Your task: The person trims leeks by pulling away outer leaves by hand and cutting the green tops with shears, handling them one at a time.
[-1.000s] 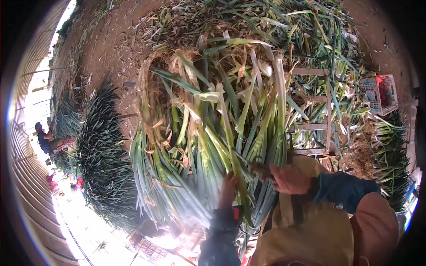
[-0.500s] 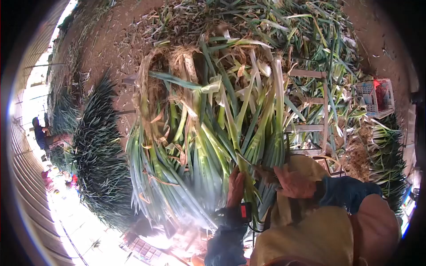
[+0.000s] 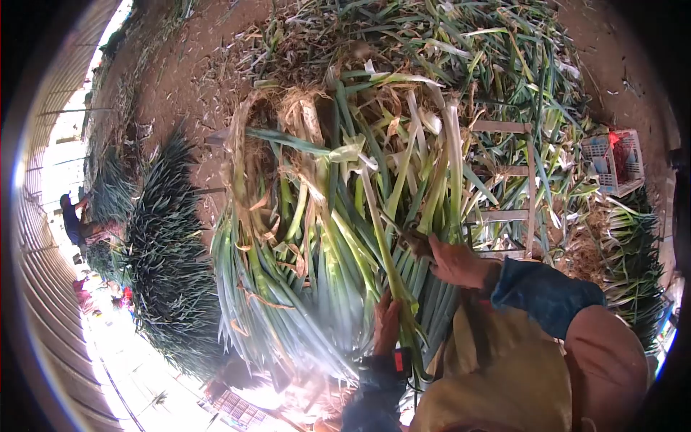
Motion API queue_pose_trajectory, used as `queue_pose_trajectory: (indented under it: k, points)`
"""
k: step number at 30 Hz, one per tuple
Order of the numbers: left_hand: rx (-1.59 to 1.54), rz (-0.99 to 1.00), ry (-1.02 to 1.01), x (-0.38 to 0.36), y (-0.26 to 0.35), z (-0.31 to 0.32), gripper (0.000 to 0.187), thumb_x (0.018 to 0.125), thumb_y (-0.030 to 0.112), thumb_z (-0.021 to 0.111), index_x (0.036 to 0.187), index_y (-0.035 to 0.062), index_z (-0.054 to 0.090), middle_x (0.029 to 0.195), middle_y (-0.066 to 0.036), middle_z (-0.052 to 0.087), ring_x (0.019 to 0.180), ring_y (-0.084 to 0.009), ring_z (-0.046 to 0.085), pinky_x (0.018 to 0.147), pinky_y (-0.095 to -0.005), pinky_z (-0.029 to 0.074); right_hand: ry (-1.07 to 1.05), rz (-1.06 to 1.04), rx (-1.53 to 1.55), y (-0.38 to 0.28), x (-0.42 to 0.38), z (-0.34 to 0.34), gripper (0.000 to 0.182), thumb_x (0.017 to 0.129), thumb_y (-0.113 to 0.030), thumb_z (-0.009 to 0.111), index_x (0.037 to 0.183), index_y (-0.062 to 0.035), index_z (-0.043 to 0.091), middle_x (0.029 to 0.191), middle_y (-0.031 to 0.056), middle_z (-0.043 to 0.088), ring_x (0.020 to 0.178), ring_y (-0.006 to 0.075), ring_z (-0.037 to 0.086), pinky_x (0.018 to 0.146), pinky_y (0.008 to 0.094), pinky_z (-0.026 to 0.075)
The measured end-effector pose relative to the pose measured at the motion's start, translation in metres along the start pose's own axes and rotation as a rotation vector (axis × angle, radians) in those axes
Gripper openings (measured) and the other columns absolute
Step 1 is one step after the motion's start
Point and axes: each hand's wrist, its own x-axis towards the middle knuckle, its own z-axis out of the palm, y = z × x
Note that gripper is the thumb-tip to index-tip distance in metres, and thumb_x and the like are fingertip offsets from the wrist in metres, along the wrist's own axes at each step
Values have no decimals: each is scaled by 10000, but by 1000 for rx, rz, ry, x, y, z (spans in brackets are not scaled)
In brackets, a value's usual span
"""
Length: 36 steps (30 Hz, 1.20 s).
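Observation:
A large heap of leeks (image 3: 324, 245) lies in front of me, pale stalks and roots pointing away and green leaves toward me. My left hand (image 3: 386, 320) is closed round the leafy part of one leek (image 3: 392, 270), whose pale stalk leans up and left over the heap. In my right hand (image 3: 457, 263) is a knife (image 3: 410, 236), its narrow dark blade pointing up and left beside that leek's stalk. The fingers partly hide the knife's handle. Dry brown leaves and roots hang among the leeks near both hands.
Leaf trimmings (image 3: 461, 43) cover the ground beyond the heap. A wooden frame (image 3: 531, 187) stands to the right, near a white crate (image 3: 597, 155). Stacked leeks (image 3: 173, 266) line the left, where another person (image 3: 72, 219) is at work. More leeks (image 3: 633, 266) lie far right.
My right hand and the knife have moved up and left along the leek. My left hand has shifted slightly down, still holding the leek.

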Motion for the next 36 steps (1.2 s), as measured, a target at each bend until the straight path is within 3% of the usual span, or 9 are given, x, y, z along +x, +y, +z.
queue_pose_trajectory:
  k: [10, 14, 18, 25, 27, 30, 31, 35, 36]
  points:
    - [-28, -89, 15, -17, -22, 6, 388, 820, 212, 478, 1132, -15, 518, 788, -29, 541, 681, -112, 483, 589, -248, 394, 405, -208, -152, 37, 113, 9, 603, 698, -232, 598, 1108, 161, 393, 611, 175, 547, 433, 296, 538, 410, 398, 449]
    - [-35, -118, 3, -15, -25, 9, 399, 812, 188, 464, 1158, -7, 512, 812, -36, 547, 704, -114, 488, 612, -241, 398, 112, -177, -256, 28, 75, -3, 706, 735, -250, 632, 1204, 159, 299, 694, 188, 556, 576, 307, 582, 501, 383, 481]
    - [287, 187, -41, -18, -30, 17, 414, 810, 196, 466, 1170, -5, 503, 839, -42, 555, 723, -111, 490, 617, -237, 398, 186, -134, -142, 48, 84, -12, 679, 727, -223, 637, 1200, 130, 302, 722, 199, 554, 603, 330, 581, 519, 393, 483]
    - [37, 100, -69, 46, -32, 68, 421, 824, 219, 543, 1183, 5, 493, 910, -96, 585, 763, -196, 524, 696, -332, 438, -12, -212, -32, 32, 20, -31, 641, 712, -175, 646, 1193, 80, 309, 771, 220, 552, 650, 369, 581, 551, 411, 487]
    - [715, 6, 130, 122, -131, 42, 389, 822, 178, 556, 1166, 8, 499, 972, -167, 579, 844, -328, 548, 751, -385, 440, -60, -170, 1, 47, 12, -30, 633, 707, -162, 649, 1191, 65, 311, 786, 225, 552, 664, 380, 581, 560, 416, 488]
    - [829, 440, 644, 116, -31, -14, 343, 796, 160, 585, 1092, 14, 492, 966, -223, 550, 923, -419, 526, 723, -453, 443, 59, -70, -79, 84, 17, -25, 593, 702, -150, 644, 1163, 36, 322, 741, 202, 560, 648, 370, 587, 538, 417, 485]
    - [786, 284, 779, 124, -40, -30, 342, 788, 163, 595, 1077, 17, 484, 942, -222, 548, 931, -418, 531, 704, -468, 446, 74, -65, -78, 77, 14, -24, 597, 703, -152, 645, 1166, 34, 319, 729, 199, 561, 639, 368, 588, 528, 422, 482]
    - [881, 154, 666, 144, -66, -36, 363, 766, 221, 600, 1041, 11, 491, 931, -252, 565, 877, -427, 554, 689, -508, 438, -136, -15, -17, 13, -13, -28, 676, 726, -190, 649, 1222, 50, 258, 723, 229, 561, 608, 384, 585, 513, 420, 490]
    - [824, 149, 638, 141, -62, -34, 343, 763, 227, 591, 1010, 7, 500, 913, -258, 573, 862, -426, 560, 690, -508, 438, 40, -230, 26, 11, -19, -11, 669, 754, -205, 629, 1235, 61, 247, 725, 246, 555, 586, 391, 577, 497, 419, 480]
